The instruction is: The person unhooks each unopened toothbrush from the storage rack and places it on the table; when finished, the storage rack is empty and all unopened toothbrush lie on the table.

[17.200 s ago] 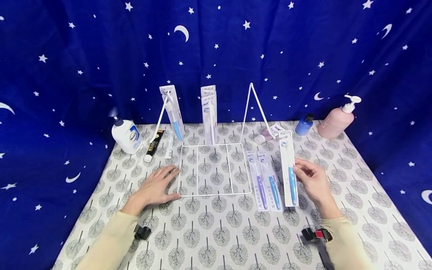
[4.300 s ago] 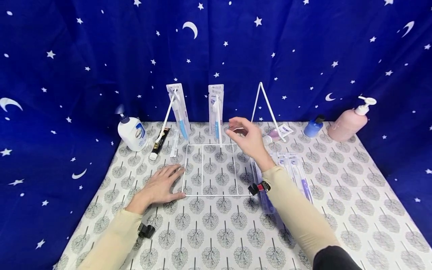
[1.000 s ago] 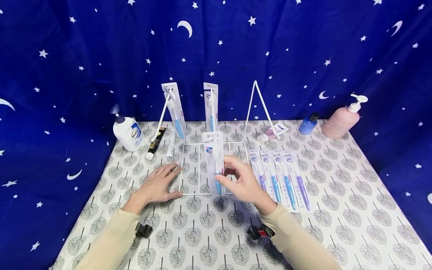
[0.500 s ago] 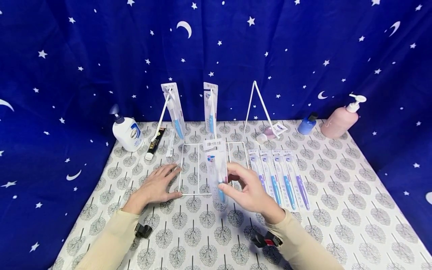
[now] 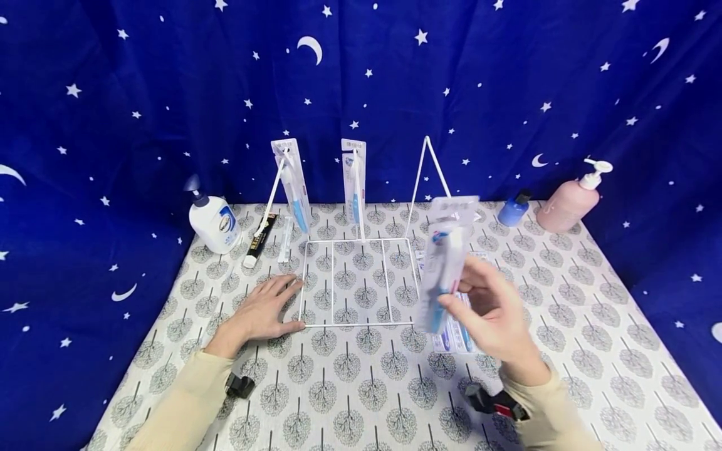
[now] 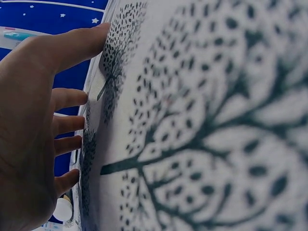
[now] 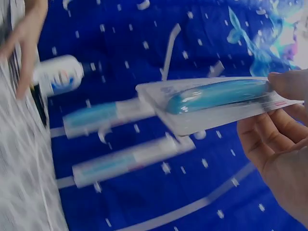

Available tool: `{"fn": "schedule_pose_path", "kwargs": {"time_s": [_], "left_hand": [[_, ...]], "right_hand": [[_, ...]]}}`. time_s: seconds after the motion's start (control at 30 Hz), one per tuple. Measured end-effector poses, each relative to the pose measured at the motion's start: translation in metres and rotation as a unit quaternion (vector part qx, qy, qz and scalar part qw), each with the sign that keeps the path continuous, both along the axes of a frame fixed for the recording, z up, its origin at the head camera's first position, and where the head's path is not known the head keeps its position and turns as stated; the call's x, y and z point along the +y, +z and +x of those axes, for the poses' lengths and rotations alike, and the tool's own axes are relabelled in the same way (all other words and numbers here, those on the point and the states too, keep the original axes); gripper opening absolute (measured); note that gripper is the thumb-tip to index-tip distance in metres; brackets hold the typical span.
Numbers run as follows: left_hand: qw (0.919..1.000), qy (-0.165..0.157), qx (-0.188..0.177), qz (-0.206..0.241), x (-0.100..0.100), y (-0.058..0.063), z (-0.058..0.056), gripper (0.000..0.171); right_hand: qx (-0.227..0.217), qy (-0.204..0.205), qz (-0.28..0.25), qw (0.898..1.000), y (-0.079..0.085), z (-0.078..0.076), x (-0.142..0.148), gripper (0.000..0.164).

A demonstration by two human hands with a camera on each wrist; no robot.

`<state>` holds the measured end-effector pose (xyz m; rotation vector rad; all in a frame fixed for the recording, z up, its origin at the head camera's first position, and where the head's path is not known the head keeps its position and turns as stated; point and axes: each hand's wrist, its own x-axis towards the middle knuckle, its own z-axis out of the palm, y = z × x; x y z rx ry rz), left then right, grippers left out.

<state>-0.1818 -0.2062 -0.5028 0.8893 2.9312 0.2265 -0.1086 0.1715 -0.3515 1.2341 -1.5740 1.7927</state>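
My right hand (image 5: 493, 310) pinches a packaged blue toothbrush (image 5: 442, 269), held upright and slightly blurred to the right of the white wire rack (image 5: 350, 325). Seen from the right wrist, thumb and fingers grip one end of the toothbrush pack (image 7: 216, 98). My left hand (image 5: 259, 310) lies on the table with fingers spread, its thumb and fingertips at the rack's left side. One packaged toothbrush (image 5: 293, 191) faces front on the rack's left arm, another (image 5: 354, 185) on the middle arm; the right arm (image 5: 437, 166) bears none. Packaged toothbrushes (image 5: 448, 338) on the table are partly hidden behind the right hand.
At the back left stand a white pump bottle (image 5: 215, 224), a black toothpaste tube (image 5: 261, 241) and a slim clear pack (image 5: 286, 240). A blue bottle (image 5: 513, 210) and a pink pump bottle (image 5: 566, 203) are at the back right. A starry curtain (image 5: 361, 81) hangs behind.
My right hand has carried the toothbrush from above the rack's base to the right, over the row on the table. That row has grown, while the middle arm's stack has thinned. The left hand stays put.
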Motion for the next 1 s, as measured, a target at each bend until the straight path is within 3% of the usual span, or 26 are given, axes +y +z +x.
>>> {"fn": "schedule_pose_path", "kwargs": {"time_s": [0.1, 0.23, 0.5, 0.6, 0.77, 0.87, 1.0], "left_hand": [[1.0, 0.001, -0.001, -0.002, -0.001, 0.0, -0.001, 0.09], [1.0, 0.0, 0.0, -0.002, -0.001, 0.0, -0.001, 0.089], [1.0, 0.002, -0.003, -0.002, -0.001, 0.0, -0.002, 0.09], [1.0, 0.005, -0.005, -0.001, 0.0, 0.0, -0.002, 0.09], [1.0, 0.001, -0.002, 0.002, 0.001, 0.0, -0.001, 0.089], [1.0, 0.002, 0.001, 0.0, 0.001, 0.0, 0.0, 0.089], [1.0, 0.001, 0.002, -0.002, 0.0, -0.001, 0.0, 0.089]], "right_hand": [[-0.012, 0.002, -0.053, 0.999, 0.003, -0.003, 0.02, 0.057], [-0.068, -0.021, -0.106, 0.992, 0.001, -0.007, 0.05, 0.059], [-0.161, -0.085, -0.155, 0.971, -0.017, -0.017, 0.107, 0.06], [-0.185, -0.113, -0.138, 0.966, -0.028, -0.022, 0.123, 0.058], [-0.237, -0.178, -0.067, 0.953, -0.05, -0.027, 0.146, 0.054], [-0.27, -0.216, -0.008, 0.938, -0.063, -0.03, 0.157, 0.053], [-0.308, -0.261, 0.081, 0.911, -0.08, -0.034, 0.17, 0.053]]}}
